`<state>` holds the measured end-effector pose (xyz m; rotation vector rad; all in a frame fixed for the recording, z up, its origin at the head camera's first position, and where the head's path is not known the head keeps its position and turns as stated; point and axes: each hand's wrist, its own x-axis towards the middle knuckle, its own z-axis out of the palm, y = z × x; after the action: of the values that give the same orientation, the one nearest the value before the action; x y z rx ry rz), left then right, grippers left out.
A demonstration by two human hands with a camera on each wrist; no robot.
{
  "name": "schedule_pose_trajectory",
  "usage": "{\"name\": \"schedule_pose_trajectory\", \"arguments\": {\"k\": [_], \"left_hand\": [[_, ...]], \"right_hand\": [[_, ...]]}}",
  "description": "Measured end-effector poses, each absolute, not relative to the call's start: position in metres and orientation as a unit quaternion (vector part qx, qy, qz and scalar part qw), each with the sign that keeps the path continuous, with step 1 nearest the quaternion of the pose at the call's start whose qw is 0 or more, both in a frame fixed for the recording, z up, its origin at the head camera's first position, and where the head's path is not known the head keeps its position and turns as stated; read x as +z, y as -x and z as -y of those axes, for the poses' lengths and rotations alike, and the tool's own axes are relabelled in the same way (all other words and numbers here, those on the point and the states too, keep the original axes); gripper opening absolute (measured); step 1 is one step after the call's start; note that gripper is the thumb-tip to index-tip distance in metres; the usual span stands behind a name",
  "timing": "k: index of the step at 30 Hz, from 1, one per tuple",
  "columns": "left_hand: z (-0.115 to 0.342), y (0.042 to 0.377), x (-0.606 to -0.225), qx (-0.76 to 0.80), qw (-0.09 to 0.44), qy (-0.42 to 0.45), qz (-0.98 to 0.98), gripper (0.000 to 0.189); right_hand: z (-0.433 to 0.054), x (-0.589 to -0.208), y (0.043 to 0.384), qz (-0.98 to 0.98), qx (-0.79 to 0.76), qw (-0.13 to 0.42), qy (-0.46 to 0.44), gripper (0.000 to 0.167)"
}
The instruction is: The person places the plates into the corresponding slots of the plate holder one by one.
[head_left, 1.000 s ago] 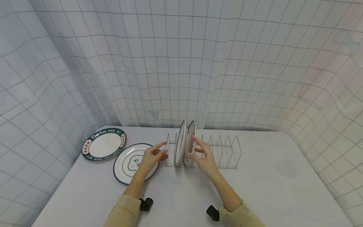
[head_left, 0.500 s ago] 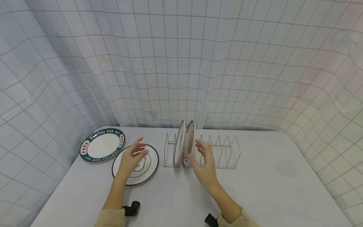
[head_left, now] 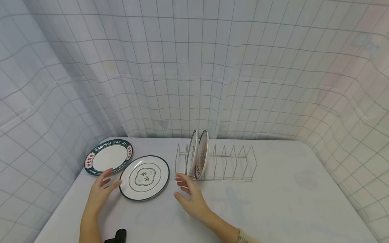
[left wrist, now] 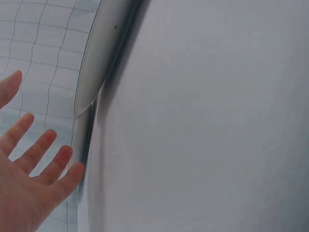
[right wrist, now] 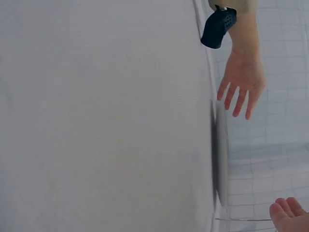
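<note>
A white plate with a dark rim and a printed centre (head_left: 130, 175) lies flat on the table, between my two hands. My left hand (head_left: 98, 192) hovers at its left side, fingers spread and holding nothing; the left wrist view shows the same hand (left wrist: 34, 179) beside the plate's edge (left wrist: 104, 53). My right hand (head_left: 192, 200) is off the plate's right side, in front of the rack, fingers loosely bent around nothing. Behind the left hand lies a plate with a green lettered rim (head_left: 110, 157). Two plates stand upright in the wire rack, a left one (head_left: 192, 155) and a right one (head_left: 203, 155).
The wire dish rack (head_left: 234, 179) stands at the back middle, its slots running to the right of the standing plates. A gridded white curtain (head_left: 194, 74) hangs behind and on both sides of the white table (head_left: 282, 202).
Both hands have come away from the rack. The left moved left and toward me, past the printed plate; the right let go of the standing plate and moved left and nearer.
</note>
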<state>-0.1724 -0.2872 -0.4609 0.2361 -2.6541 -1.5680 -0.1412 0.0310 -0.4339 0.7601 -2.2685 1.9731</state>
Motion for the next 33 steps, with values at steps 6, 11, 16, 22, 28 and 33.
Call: {"name": "schedule_pose_trajectory", "arguments": {"k": [6,11,16,22,28,33], "left_hand": [[0.304,0.170,-0.469,-0.491,-0.032,-0.061,0.868,0.073],[0.310,0.174,-0.474,-0.510,-0.027,-0.014,0.860,0.069],[0.312,0.181,-0.483,-0.566,-0.050,0.020,0.823,0.066],[0.310,0.187,-0.483,-0.582,-0.082,-0.010,0.809,0.069],[0.309,0.193,-0.486,-0.573,-0.098,-0.038,0.813,0.071],[0.308,0.196,-0.489,-0.575,-0.106,-0.058,0.809,0.071]], "right_hand": [[-0.016,-0.476,0.158,0.738,0.647,-0.077,-0.177,0.054],[-0.006,-0.484,0.167,0.706,0.686,-0.142,-0.100,0.057],[0.002,-0.492,0.173,0.617,0.762,-0.195,-0.026,0.064],[0.014,-0.494,0.175,0.548,0.802,-0.237,-0.008,0.070],[0.023,-0.493,0.180,0.536,0.809,-0.242,-0.004,0.070],[0.026,-0.494,0.184,0.536,0.808,-0.246,0.003,0.071]]}}
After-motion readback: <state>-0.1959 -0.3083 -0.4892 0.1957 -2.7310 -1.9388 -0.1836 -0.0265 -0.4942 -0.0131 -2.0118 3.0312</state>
